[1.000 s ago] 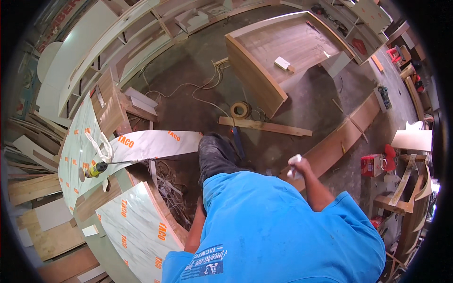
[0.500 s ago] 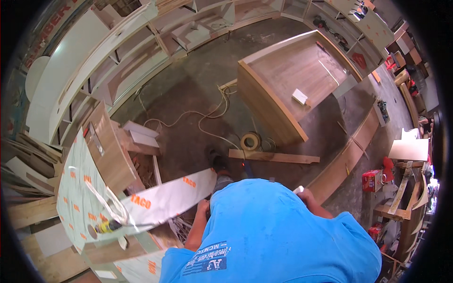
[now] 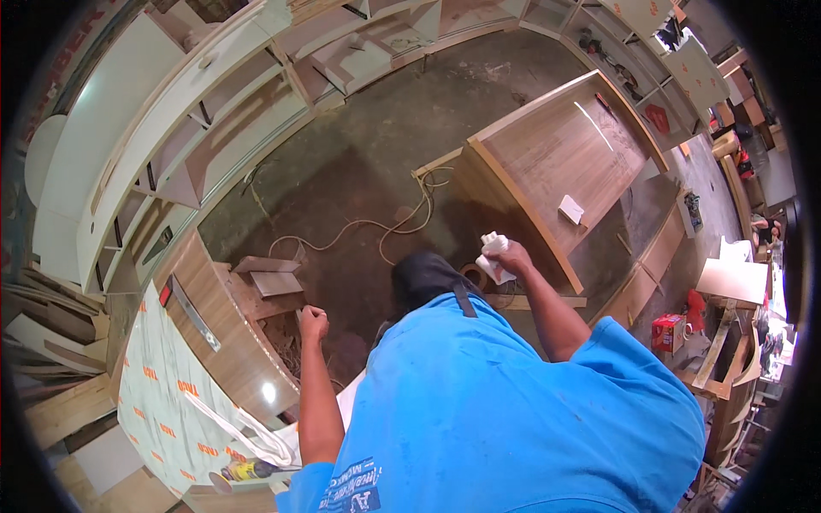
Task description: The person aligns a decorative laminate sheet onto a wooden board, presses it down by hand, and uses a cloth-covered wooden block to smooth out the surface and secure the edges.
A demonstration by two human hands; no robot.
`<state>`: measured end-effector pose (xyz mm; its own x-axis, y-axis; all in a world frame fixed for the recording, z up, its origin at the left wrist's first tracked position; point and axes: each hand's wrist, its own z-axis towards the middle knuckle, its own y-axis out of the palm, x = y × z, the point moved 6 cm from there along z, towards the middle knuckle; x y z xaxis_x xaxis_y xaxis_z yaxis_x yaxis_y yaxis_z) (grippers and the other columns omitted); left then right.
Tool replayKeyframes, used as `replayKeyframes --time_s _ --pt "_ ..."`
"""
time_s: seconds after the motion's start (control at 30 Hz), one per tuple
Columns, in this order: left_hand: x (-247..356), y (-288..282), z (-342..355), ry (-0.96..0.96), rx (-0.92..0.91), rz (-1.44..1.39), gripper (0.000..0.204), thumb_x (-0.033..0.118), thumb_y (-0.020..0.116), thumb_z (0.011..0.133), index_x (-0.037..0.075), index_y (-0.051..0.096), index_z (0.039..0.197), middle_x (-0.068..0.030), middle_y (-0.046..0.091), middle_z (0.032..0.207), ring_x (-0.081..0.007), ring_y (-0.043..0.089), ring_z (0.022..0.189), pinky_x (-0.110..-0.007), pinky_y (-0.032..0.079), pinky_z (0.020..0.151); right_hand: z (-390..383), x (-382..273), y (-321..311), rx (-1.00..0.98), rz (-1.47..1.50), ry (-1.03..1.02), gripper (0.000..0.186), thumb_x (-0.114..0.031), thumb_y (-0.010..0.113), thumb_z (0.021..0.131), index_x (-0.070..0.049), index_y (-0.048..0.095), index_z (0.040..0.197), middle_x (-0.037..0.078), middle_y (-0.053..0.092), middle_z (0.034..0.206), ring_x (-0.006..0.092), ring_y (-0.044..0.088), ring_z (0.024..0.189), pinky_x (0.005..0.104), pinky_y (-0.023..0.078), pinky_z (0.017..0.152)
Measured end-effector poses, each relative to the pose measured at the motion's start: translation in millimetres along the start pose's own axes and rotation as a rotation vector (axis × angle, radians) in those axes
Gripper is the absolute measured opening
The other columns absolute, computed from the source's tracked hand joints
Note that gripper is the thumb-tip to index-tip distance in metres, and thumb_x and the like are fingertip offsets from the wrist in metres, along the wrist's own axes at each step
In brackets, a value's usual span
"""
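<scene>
My left hand (image 3: 314, 323) hangs by the open end of a wood-grain panelled cabinet (image 3: 248, 346), its fingers curled in. A pale spot shows at the fingers, too small to name. My right hand (image 3: 515, 256) is raised ahead of my body, closed round a crumpled white cloth-like bundle (image 3: 492, 248). Behind the bundle, a roll of tape (image 3: 473, 274) is partly hidden. A wood plank (image 3: 547, 302) lies on the floor just beyond my right forearm. My blue shirt and dark trousers cover much of the lower middle.
A long wood-grain counter piece (image 3: 560, 137) stands ahead on the right, with a white block (image 3: 571, 209) on it. A pale cord (image 3: 351, 227) snakes over the floor. Curved white shelving (image 3: 248, 128) runs along the far left. A yellow power tool (image 3: 248, 470) rests at lower left.
My right hand has swung forward and inward, bringing the white bundle into full sight. My left hand has moved forward and left, towards the cabinet. The view has shifted, and my trousers now show.
</scene>
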<state>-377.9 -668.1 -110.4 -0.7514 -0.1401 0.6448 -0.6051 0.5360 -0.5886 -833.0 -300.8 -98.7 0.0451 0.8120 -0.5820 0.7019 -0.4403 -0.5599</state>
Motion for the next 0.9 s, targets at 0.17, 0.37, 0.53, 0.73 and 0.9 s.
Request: replayKeyframes --time_s 0.17,0.37,0.53,0.73,0.9 --pt "-99 31 12 -0.067 -0.151 0.162 0.021 0.016 0.057 0.089 -0.002 0.062 0.078 -0.0212 0.065 0.068 -0.0334 0.067 0.060 -0.046 0.054 0.060 31 6 64 -0.152 -0.169 0.052 0.052 -0.045 0.082 0.066 -0.005 0.076 0.099 0.018 0.074 0.101 0.0318 0.072 0.093 0.0423 0.055 0.080" --pt "-174 51 8 0.015 -0.308 0.674 0.039 0.029 0.051 0.091 -0.004 0.067 0.075 -0.0290 0.068 0.086 -0.0463 0.066 0.085 -0.055 0.052 0.079 68 52 97 -0.322 -0.436 0.265 0.053 -0.042 0.074 0.068 -0.002 0.075 0.104 0.023 0.072 0.108 0.0357 0.070 0.100 0.0445 0.054 0.085" --pt "-143 39 97 -0.048 -0.355 0.766 0.038 0.029 0.054 0.089 -0.002 0.068 0.073 -0.0277 0.068 0.083 -0.0440 0.067 0.081 -0.053 0.053 0.075 149 7 87 -0.382 -0.382 0.374 0.056 -0.043 0.082 0.064 -0.007 0.075 0.105 0.016 0.074 0.106 0.0315 0.072 0.096 0.0439 0.056 0.081" --pt "-21 -3 263 0.020 -0.219 0.644 0.029 0.024 0.060 0.087 0.001 0.066 0.070 -0.0199 0.066 0.075 -0.0340 0.065 0.071 -0.046 0.052 0.065 306 -178 75 -0.284 -0.296 0.196 0.049 -0.048 0.080 0.066 -0.010 0.076 0.097 0.015 0.074 0.095 0.0306 0.073 0.085 0.0437 0.055 0.076" --pt "243 -46 389 -0.137 -0.037 -0.220 0.009 0.007 0.064 0.087 0.002 0.063 0.094 -0.0072 0.064 0.075 -0.0162 0.062 0.063 -0.029 0.049 0.055 391 -351 71 -0.191 -0.309 -0.069 0.050 -0.049 0.078 0.069 -0.017 0.074 0.107 0.016 0.073 0.104 0.0324 0.070 0.100 0.0449 0.053 0.085"
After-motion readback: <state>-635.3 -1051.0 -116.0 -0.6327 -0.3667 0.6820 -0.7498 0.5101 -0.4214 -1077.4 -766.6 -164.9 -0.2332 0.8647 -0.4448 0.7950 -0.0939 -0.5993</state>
